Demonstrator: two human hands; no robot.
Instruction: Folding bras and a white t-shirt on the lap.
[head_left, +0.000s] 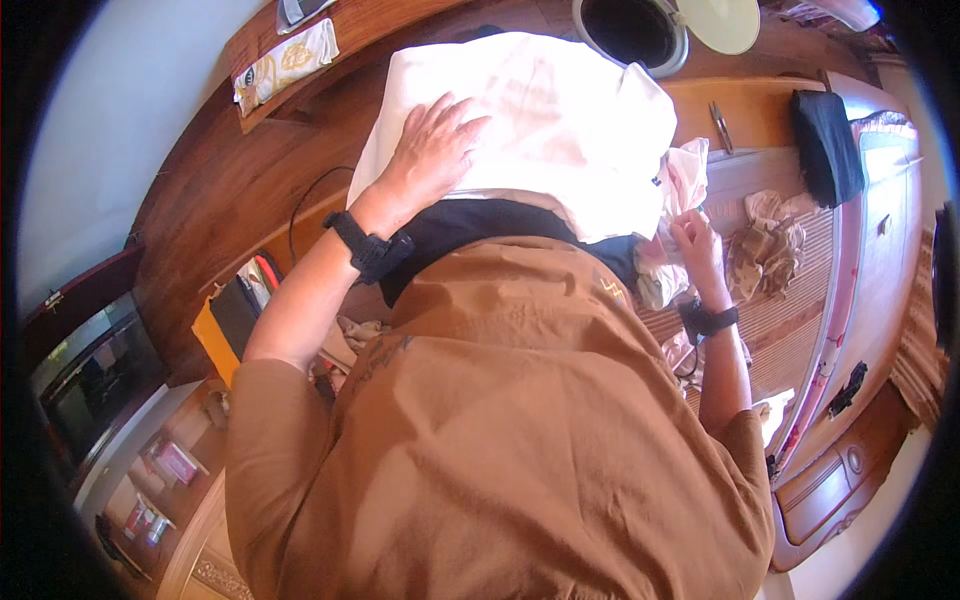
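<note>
A white garment (525, 120) with a faint printed patch lies spread over my lap. My left hand (439, 150) rests flat on its left part, palm down, fingers slightly spread and gripping nothing. To the right, my right hand (699, 244) pinches a crumpled pale pink and white cloth (682, 180) beside the garment's right edge. Part of that cloth is hidden behind my fingers. Just beyond the right hand, a crumpled camouflage-patterned cloth (769, 240) lies on a striped mat (795, 315).
A round bin (675, 56) with its lid raised stands on the wooden floor at the top. At the right, a folded dark cloth (825, 150) lies near a pen-like object (720, 127). A yellow-edged box (217, 337) holding items stands at my left. Packaged cloth (289, 60) sits at upper left.
</note>
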